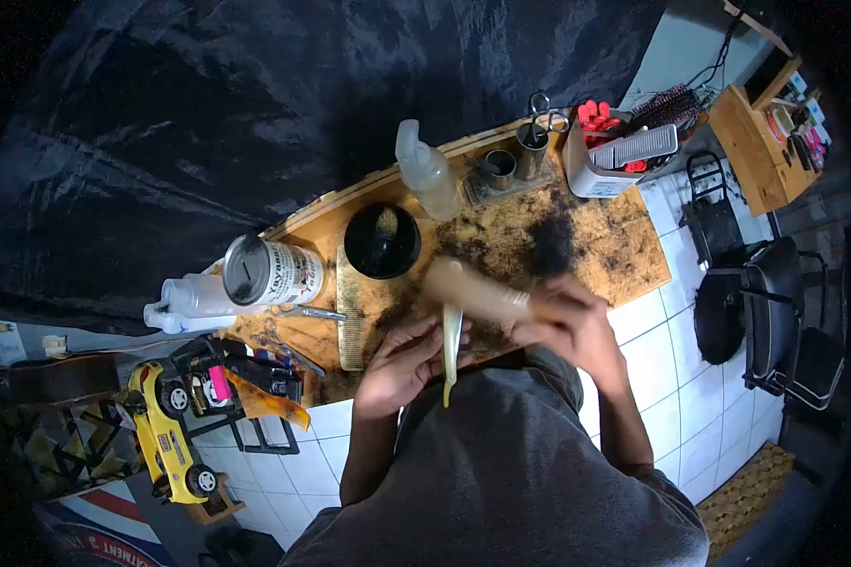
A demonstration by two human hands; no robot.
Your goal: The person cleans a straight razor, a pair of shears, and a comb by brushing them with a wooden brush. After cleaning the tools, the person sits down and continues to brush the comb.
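My left hand is closed on a straight razor with a pale yellow handle and a silvery upper part, pointing up and away from me over the front edge of the table. My right hand grips a tan brush, smeared by motion, whose far end overlaps the razor's tip in this view. A comb lies just left of my left hand. Beyond the hands stands a black bowl with a pale-bristled brush in it.
Dark hair clippings cover the wooden table. Toward the back are a spray bottle, metal cups and a bin of combs. A labelled can and scissors sit left. A black chair is at right.
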